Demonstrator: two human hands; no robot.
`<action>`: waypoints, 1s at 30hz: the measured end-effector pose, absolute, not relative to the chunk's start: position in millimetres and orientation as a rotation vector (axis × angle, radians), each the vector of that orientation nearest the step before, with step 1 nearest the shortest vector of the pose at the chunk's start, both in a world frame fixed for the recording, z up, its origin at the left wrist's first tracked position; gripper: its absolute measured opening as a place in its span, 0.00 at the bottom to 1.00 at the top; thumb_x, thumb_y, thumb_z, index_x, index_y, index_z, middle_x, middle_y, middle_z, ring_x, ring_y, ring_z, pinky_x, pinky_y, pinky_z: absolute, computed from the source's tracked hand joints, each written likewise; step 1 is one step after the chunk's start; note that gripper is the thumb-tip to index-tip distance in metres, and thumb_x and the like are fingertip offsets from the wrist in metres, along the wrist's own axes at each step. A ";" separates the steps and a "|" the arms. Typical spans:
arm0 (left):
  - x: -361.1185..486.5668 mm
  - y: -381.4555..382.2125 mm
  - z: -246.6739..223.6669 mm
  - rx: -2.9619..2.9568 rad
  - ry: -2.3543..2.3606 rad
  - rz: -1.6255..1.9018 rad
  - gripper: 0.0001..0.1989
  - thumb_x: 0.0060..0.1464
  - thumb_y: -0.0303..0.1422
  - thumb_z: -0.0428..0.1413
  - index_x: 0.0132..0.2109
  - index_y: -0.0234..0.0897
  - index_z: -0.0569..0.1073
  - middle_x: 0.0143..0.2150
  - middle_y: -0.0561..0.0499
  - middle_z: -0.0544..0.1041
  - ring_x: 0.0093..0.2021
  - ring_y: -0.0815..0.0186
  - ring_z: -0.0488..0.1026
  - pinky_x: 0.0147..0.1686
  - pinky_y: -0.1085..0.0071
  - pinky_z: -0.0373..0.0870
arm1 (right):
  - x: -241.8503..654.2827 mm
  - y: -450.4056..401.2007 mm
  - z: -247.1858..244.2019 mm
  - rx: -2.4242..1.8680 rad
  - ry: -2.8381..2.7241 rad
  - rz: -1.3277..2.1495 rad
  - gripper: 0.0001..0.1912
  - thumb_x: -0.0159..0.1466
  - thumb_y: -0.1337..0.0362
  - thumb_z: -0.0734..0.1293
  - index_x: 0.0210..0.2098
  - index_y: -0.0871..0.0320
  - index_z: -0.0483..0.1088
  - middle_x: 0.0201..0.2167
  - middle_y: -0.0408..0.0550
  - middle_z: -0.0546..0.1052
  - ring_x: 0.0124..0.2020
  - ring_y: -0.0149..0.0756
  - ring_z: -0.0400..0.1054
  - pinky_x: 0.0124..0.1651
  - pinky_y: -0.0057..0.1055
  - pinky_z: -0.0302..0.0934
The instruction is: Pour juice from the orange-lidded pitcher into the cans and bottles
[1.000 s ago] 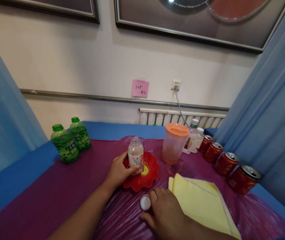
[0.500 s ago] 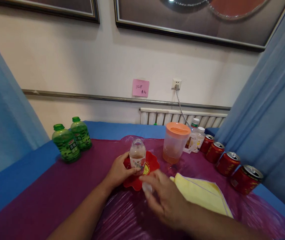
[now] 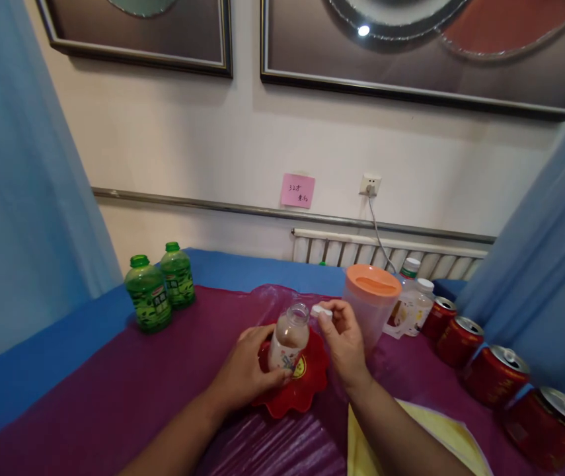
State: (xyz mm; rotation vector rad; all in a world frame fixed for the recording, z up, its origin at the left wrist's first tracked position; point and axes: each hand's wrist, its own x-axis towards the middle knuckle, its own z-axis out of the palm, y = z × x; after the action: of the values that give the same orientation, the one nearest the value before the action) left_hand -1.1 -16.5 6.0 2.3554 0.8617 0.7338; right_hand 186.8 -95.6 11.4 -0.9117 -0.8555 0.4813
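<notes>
My left hand (image 3: 250, 367) is wrapped round a clear bottle (image 3: 289, 338) with a printed label, open at the top and tilted slightly to the right. Under the bottle lies a red dish (image 3: 314, 383) with a scalloped edge and a yellow mark. Between thumb and fingers, my right hand (image 3: 346, 340) pinches a white cap (image 3: 321, 311) just right of the bottle's mouth, apart from it. Behind that hand stands a jug (image 3: 365, 305) with an orange lid.
Two green bottles (image 3: 148, 297) stand at the left. Clear bottles (image 3: 418, 307) with white caps and several red cans (image 3: 495, 375) line the right side. A yellow cloth (image 3: 441, 426) lies partly under my right forearm. Purple sheeting (image 3: 163, 390) covers the blue table.
My right hand has risen with the cap from low in front of the dish to beside the bottle's mouth. The bottle now leans slightly right. The camera view has shifted.
</notes>
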 end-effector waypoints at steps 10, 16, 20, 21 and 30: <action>-0.6 -14.7 -7.4 2.416 0.774 0.695 0.36 0.43 0.42 0.68 0.60 0.44 0.72 0.60 0.45 0.77 0.59 0.45 0.70 0.63 0.50 0.61 | 191.0 -101.3 7.0 -0.833 -1.023 0.561 0.12 0.63 0.60 0.74 0.42 0.54 0.68 0.48 0.49 0.79 0.49 0.38 0.74 0.54 0.38 0.66; 0.9 -23.3 7.9 2.425 0.738 0.659 0.33 0.44 0.40 0.68 0.59 0.45 0.73 0.57 0.48 0.79 0.56 0.48 0.72 0.62 0.52 0.61 | 196.4 -105.9 9.3 -0.866 -1.151 0.522 0.12 0.63 0.59 0.74 0.43 0.54 0.72 0.49 0.51 0.80 0.52 0.42 0.74 0.57 0.41 0.65; 1.0 -26.6 13.2 2.424 0.729 0.664 0.32 0.43 0.38 0.68 0.58 0.45 0.73 0.56 0.49 0.79 0.56 0.49 0.73 0.61 0.54 0.61 | 200.9 -107.7 9.5 -0.867 -1.204 0.499 0.11 0.64 0.60 0.73 0.45 0.53 0.73 0.49 0.51 0.79 0.52 0.42 0.73 0.57 0.41 0.65; 1.0 -26.9 13.6 2.424 0.726 0.664 0.33 0.43 0.38 0.68 0.58 0.45 0.73 0.56 0.49 0.79 0.56 0.49 0.73 0.61 0.54 0.61 | 202.0 -107.9 9.0 -0.873 -1.212 0.486 0.11 0.64 0.60 0.73 0.45 0.53 0.73 0.49 0.51 0.79 0.52 0.42 0.73 0.57 0.41 0.65; 0.4 -28.6 15.2 2.421 0.702 0.653 0.31 0.45 0.41 0.68 0.58 0.44 0.72 0.56 0.48 0.79 0.55 0.50 0.72 0.60 0.54 0.60 | 205.9 -108.6 5.5 -0.958 -1.269 0.429 0.15 0.64 0.59 0.72 0.50 0.52 0.75 0.48 0.49 0.78 0.48 0.40 0.73 0.54 0.38 0.66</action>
State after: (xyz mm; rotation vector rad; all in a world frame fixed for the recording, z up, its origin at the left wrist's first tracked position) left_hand 0.4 -28.6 15.2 2.4212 0.7018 0.6531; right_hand 205.9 -108.6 5.5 -0.9579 -1.2687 0.4289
